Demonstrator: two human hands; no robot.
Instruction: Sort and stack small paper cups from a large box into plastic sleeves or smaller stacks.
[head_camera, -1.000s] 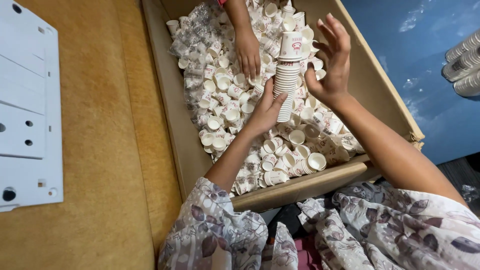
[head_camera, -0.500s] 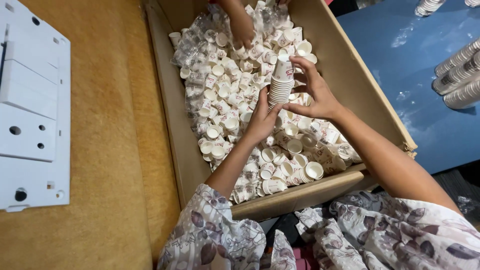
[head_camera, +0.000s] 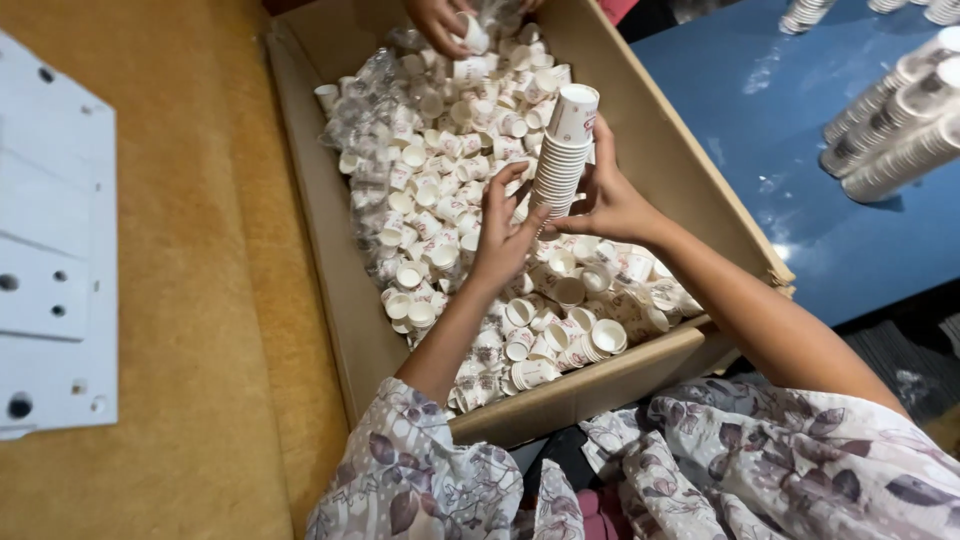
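Observation:
A tall nested stack of small white paper cups stands tilted above the open cardboard box. My right hand grips the stack's lower right side. My left hand presses against the stack's base from the left, fingers spread upward. Loose paper cups with small printed patterns fill the box beneath both hands, several lying on their sides. My forearms reach in from floral-patterned sleeves.
Another person's hand holds one cup at the box's far end. Long stacks of cups lie on the blue table at right. A white plastic panel with holes rests on the brown surface at left.
My right hand, open beside the stack a second ago, has closed around it. The other person's hand has drawn back to the far end of the box. The camera view shifted slightly.

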